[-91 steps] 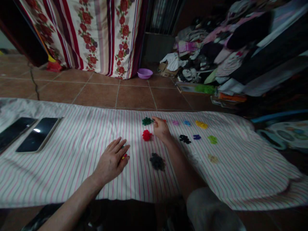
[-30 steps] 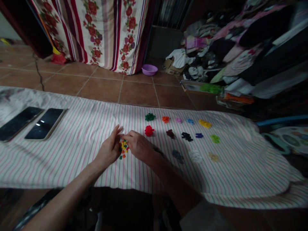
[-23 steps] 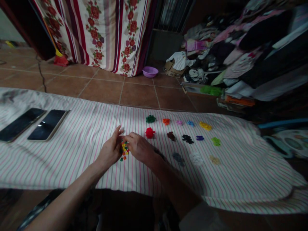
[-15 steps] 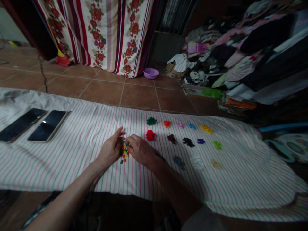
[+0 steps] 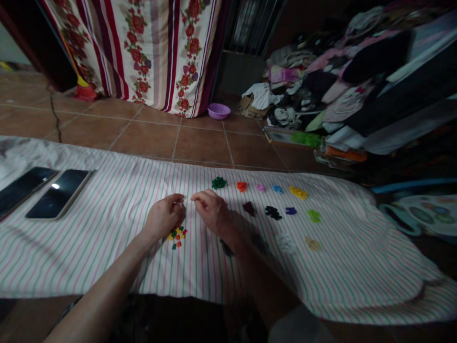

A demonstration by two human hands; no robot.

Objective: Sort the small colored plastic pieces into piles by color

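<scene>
My left hand (image 5: pixel 165 214) is closed, its thumb and forefinger drawn together just above the striped cloth (image 5: pixel 117 228). Facing it, my right hand (image 5: pixel 213 209) is also closed in a pinch, a short gap away. Whatever either hand pinches is too small to make out. Right below my left hand lies a loose mix of small red, yellow, orange and green pieces (image 5: pixel 177 237). A dark green pile (image 5: pixel 219 182) sits just beyond my right hand, with an orange pile (image 5: pixel 242 186) beside it. My right hand hides the red pile.
Sorted piles continue rightward: brown (image 5: pixel 249 208), black (image 5: pixel 273 212), purple (image 5: pixel 291 210), yellow (image 5: pixel 298 192), lime green (image 5: pixel 313 216), white (image 5: pixel 286 243) and beige (image 5: pixel 313 243). Two phones or tablets lie left, the nearer one (image 5: pixel 59 194) face up. A purple basin (image 5: pixel 219 111) stands on the tiled floor.
Both hands have moved up off the mixed pieces, uncovering more of them. The right hand has come in front of the red pile. My left fingers have curled in. The view has shifted slightly.
</scene>
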